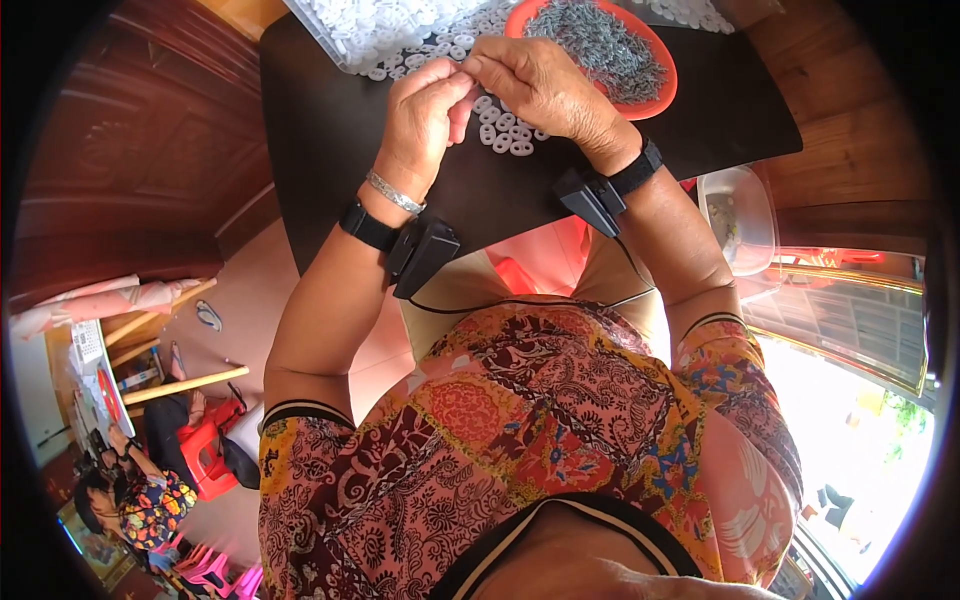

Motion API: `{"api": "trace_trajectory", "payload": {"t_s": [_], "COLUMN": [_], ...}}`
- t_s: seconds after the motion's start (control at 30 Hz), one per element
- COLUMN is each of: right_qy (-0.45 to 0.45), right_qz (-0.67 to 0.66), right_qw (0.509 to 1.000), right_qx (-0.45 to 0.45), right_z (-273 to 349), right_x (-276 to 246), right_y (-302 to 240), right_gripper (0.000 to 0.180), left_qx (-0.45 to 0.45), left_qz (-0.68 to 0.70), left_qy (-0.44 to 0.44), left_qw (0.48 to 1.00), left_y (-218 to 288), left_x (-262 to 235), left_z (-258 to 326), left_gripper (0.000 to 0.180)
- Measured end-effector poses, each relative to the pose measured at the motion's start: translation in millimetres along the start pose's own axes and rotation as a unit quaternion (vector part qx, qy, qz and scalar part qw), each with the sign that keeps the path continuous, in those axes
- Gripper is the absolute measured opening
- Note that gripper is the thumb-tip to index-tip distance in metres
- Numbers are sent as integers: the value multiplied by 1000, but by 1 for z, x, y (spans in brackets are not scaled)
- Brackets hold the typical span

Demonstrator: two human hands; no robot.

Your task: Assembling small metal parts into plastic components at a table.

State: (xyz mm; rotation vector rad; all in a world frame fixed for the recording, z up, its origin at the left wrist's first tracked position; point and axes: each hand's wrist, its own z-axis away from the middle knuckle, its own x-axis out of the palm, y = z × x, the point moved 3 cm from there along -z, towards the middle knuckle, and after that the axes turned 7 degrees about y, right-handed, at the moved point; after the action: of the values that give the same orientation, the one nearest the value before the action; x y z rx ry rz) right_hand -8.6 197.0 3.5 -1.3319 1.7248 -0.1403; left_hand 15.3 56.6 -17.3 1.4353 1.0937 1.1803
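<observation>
From my remote view, the clear bin (322,38) stood far left; my left grip (422,112) met my right grip (540,90) at the fingertips, but whether either held anything I couldn't tell. White two-holed ovals (505,133) lay on the counter (350,150) just right and nearer, partly under the right grip, with the orange bowl (667,75) of grey pins (600,55) beyond, far right.

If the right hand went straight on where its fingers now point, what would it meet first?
Most likely the left hand: its fingertips meet or nearly meet those of the right hand. Depth between them is hard to judge.
</observation>
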Motion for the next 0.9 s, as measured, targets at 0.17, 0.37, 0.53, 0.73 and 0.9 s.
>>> {"api": "trace_trajectory", "payload": {"t_s": [0.17, 0.37, 0.53, 0.73, 0.9], "right_qy": [65, -44, -126, -224, -234], "right_qz": [-43, 74, 195, 215, 161], "right_qw": [987, 992, 973, 951, 958], "right_qx": [140, 87, -6, 3, 27], "right_z": [-3, -3, -7, -21, -25], "right_x": [-4, 4, 26, 35, 37], "right_y": [-1, 3, 13, 16, 16], "right_gripper": [30, 19, 21, 18, 17], "left_qx": [21, 17, 15, 16, 11], "left_qz": [66, 84, 61, 76, 82], "left_qy": [101, 198, 167, 185, 185], "left_qw": [992, 977, 984, 980, 979], "left_y": [-1, -15, -13, -12, -10], "left_x": [-19, -47, -38, -34, -35], "left_z": [-15, -32, -31, -27, -22], "left_gripper": [21, 17, 16, 18, 18]}}
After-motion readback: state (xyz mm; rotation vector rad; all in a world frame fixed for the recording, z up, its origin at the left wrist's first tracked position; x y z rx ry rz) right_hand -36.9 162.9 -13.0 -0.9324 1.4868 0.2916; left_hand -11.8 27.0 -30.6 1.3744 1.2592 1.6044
